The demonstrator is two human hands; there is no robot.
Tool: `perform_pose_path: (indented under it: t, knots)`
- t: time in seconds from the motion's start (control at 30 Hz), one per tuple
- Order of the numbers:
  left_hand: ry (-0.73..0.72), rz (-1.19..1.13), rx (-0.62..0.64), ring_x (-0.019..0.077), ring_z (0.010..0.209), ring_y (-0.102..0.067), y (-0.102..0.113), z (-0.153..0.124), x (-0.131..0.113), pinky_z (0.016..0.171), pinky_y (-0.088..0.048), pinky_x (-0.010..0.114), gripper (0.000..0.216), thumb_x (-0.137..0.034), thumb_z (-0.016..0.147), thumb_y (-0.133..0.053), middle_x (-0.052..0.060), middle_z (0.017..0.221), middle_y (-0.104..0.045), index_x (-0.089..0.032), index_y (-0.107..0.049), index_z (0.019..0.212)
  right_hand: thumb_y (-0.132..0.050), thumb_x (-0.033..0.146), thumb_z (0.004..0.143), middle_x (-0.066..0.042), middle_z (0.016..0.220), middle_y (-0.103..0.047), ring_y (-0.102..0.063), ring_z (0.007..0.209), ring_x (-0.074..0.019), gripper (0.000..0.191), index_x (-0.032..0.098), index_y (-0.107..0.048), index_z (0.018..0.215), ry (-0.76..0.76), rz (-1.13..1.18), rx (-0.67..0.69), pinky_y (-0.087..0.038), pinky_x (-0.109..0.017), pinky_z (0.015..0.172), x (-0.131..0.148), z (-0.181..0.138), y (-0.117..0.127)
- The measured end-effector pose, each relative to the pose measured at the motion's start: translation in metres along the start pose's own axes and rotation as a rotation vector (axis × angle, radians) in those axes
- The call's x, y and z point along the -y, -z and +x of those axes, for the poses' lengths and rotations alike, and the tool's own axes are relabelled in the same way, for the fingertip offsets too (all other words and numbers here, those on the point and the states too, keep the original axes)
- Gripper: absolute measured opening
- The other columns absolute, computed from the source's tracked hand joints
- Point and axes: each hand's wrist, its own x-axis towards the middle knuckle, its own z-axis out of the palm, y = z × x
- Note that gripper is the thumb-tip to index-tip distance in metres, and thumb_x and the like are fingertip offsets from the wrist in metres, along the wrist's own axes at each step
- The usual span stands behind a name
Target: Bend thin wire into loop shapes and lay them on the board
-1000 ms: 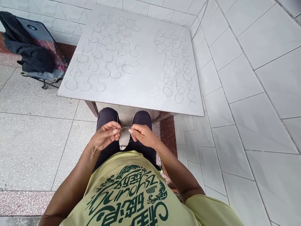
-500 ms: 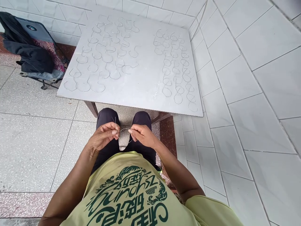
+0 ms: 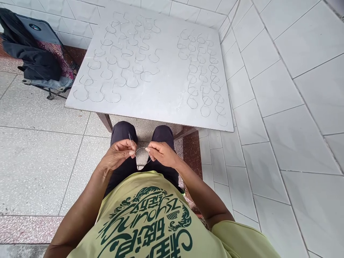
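Above my lap, between the knees, a thin curved wire [image 3: 140, 148] stretches from one hand to the other. My left hand [image 3: 120, 154] pinches it between thumb and fingers, and a straight piece of wire sticks up past the fingertips. Whether that straight piece belongs to the same wire I cannot tell. The other side of the curve is pinched by my right hand [image 3: 161, 154], thumb against forefinger. Beyond the knees, many bent wire pieces [image 3: 123, 62] in curved, S-like shapes lie on the white table [image 3: 166, 96]. More looped wires [image 3: 205, 100] lie in rows on its right side.
The table's near edge is just past my knees, with a wooden leg [image 3: 105, 122] below it. A tiled wall [image 3: 268, 107] rises close on the right. At the far left stands a folding chair [image 3: 43, 53] with dark cloth on it.
The straight wire end at my left fingertips leans a little more to the left, and the curve between the hands sits slightly differently. The camera view has shifted slightly.
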Motion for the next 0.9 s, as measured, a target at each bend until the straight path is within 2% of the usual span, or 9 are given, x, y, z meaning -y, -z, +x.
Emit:
perform_pose_path:
  t: [0.3, 0.6, 0.8, 0.9]
  knots:
    - [0.012, 0.025, -0.062, 0.0098, 0.070, -0.058, 0.007, 0.001, 0.007, 0.065, -0.049, 0.021, 0.016, -0.017, 0.077, -0.087, 0.002, 0.084, -0.063, -0.015, -0.075, 0.087, -0.049, 0.049, 0.106, 0.003, 0.062, -0.059, -0.055, 0.057, -0.0115, 0.042, 0.021, -0.055, 0.076, -0.052, 0.066, 0.015, -0.044, -0.024, 0.063, -0.011, 0.002, -0.002]
    - [-0.082, 0.007, -0.107, 0.0094, 0.069, -0.059, 0.011, 0.006, 0.018, 0.065, -0.050, 0.021, 0.015, -0.017, 0.076, -0.088, 0.001, 0.083, -0.064, -0.017, -0.076, 0.085, -0.049, 0.053, 0.105, 0.003, 0.062, -0.058, -0.055, 0.056, -0.0111, 0.044, 0.020, -0.054, 0.075, -0.088, 0.124, 0.023, -0.044, -0.024, 0.060, -0.015, 0.007, -0.005]
    - [0.004, -0.014, -0.061, 0.0098, 0.070, -0.060, 0.013, 0.005, 0.022, 0.066, -0.051, 0.021, 0.016, -0.018, 0.077, -0.088, 0.002, 0.083, -0.065, -0.016, -0.076, 0.087, -0.049, 0.054, 0.105, 0.003, 0.062, -0.058, -0.055, 0.057, -0.0112, 0.045, 0.021, -0.053, 0.075, -0.084, 0.102, 0.030, -0.044, -0.024, 0.062, -0.020, 0.006, -0.003]
    - [0.062, 0.005, -0.071, 0.0127, 0.073, -0.064, 0.012, 0.003, 0.018, 0.070, -0.054, 0.025, 0.017, -0.025, 0.081, -0.086, 0.005, 0.086, -0.070, -0.015, -0.078, 0.093, -0.048, 0.052, 0.105, 0.004, 0.062, -0.058, -0.054, 0.057, -0.0111, 0.044, 0.021, -0.053, 0.075, -0.074, 0.073, 0.007, -0.043, -0.024, 0.062, -0.021, 0.004, -0.004]
